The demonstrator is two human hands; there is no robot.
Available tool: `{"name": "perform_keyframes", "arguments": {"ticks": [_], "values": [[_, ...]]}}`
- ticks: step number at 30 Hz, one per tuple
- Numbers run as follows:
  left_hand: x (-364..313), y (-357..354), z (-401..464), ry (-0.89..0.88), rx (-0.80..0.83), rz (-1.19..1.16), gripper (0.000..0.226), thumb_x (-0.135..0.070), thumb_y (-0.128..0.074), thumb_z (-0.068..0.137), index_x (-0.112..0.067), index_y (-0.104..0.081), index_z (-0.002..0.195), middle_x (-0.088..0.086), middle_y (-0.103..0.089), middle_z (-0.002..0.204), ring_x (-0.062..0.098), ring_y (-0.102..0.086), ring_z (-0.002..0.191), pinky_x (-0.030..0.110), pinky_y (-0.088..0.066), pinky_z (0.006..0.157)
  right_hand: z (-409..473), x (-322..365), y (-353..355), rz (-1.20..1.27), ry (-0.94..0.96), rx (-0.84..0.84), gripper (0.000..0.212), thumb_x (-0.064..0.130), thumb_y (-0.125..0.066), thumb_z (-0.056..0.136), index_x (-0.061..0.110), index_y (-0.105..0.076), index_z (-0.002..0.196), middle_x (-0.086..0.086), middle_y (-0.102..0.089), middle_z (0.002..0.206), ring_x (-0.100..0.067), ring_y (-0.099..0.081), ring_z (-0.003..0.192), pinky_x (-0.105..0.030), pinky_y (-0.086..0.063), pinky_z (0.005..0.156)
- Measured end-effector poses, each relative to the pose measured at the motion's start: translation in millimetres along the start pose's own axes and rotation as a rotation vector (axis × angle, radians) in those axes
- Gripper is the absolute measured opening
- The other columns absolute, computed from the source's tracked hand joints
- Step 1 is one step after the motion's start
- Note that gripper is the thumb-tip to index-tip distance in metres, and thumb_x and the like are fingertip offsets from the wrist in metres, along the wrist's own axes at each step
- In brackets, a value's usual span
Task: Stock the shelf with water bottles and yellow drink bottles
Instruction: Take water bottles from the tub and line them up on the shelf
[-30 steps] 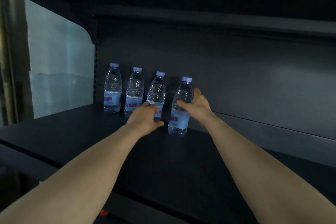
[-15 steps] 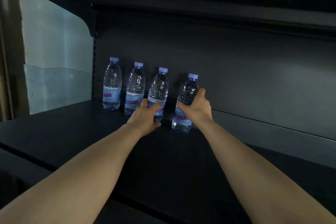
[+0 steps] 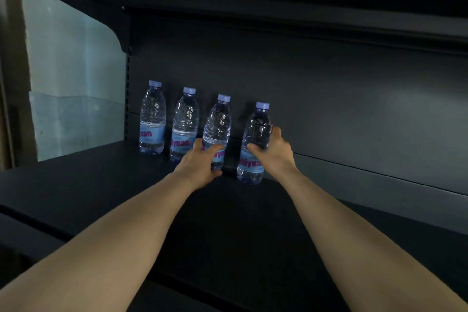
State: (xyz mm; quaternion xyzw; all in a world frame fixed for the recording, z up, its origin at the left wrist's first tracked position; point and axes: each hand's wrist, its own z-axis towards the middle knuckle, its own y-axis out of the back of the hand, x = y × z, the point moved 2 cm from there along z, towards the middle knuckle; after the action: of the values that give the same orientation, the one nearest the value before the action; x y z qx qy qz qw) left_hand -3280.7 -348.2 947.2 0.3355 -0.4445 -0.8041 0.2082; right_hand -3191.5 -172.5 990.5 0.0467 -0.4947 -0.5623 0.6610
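4 clear water bottles with pale blue caps and blue labels stand upright in a row along the back edge of a dark shelf (image 3: 101, 192), toward its left end. The left hand (image 3: 200, 162) grips the third bottle (image 3: 217, 132) around its label. The right hand (image 3: 273, 152) grips the fourth bottle (image 3: 254, 144) at mid-body. The first bottle (image 3: 152, 119) and second bottle (image 3: 184, 124) stand untouched, near the shelf's back panel (image 3: 329, 99).

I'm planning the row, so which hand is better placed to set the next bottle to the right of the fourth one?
Probably the right hand. It grips the fourth bottle at the row's right end, beside bare shelf. The left hand holds the third bottle and would have to cross over.
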Motion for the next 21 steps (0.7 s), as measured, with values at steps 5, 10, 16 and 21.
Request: {"name": "perform_keyframes", "arguments": {"ticks": [5, 10, 16, 21], "values": [[0.8, -0.3, -0.1, -0.004, 0.008, 0.003, 0.074, -0.033, -0.071, 0.088, -0.037, -0.03, 0.149, 0.009, -0.022, 0.15, 0.032, -0.045, 0.13, 0.043, -0.041, 0.108, -1.3, -4.3, -3.8, -0.007, 0.034, -0.025, 0.072, 0.035, -0.072, 0.087, 0.014, -0.035, 0.144, -0.01, -0.047, 0.134, -0.025, -0.053, 0.119, -0.034, -0.046, 0.09], [1.7, 2.2, 0.7, -0.006, 0.019, 0.01, 0.071, -0.035, -0.071, 0.087, -0.039, -0.032, 0.147, 0.007, -0.029, 0.146, 0.031, -0.047, 0.128, 0.043, -0.043, 0.107, 0.2, -6.8, -0.8, -0.031, 0.021, -0.004, 0.068, 0.041, -0.073, 0.085, 0.014, -0.04, 0.139, -0.008, -0.053, 0.128, -0.025, -0.056, 0.114, -0.033, -0.048, 0.084], [-0.3, 18.4, -12.2, -0.012, -0.022, 0.039, 0.067, -0.038, -0.068, 0.09, -0.027, -0.036, 0.147, 0.008, -0.048, 0.137, 0.027, -0.053, 0.122, 0.04, -0.046, 0.103, -21.2, 7.0, 11.9, -0.329, 0.098, -0.033, 0.054, 0.038, -0.063, 0.093, 0.007, -0.044, 0.134, -0.013, -0.051, 0.126, -0.031, -0.058, 0.11, -0.038, -0.052, 0.084], [-4.7, 41.0, -44.2, -0.039, -0.087, 0.031, 0.058, -0.037, -0.065, 0.092, -0.024, -0.042, 0.143, 0.008, -0.054, 0.132, 0.027, -0.057, 0.117, 0.04, -0.047, 0.096, -64.5, 34.4, 27.9, -0.556, 0.205, -0.058, 0.052, 0.033, -0.057, 0.098, 0.004, -0.041, 0.138, -0.016, -0.05, 0.128, -0.032, -0.055, 0.112, -0.038, -0.051, 0.088]]}}
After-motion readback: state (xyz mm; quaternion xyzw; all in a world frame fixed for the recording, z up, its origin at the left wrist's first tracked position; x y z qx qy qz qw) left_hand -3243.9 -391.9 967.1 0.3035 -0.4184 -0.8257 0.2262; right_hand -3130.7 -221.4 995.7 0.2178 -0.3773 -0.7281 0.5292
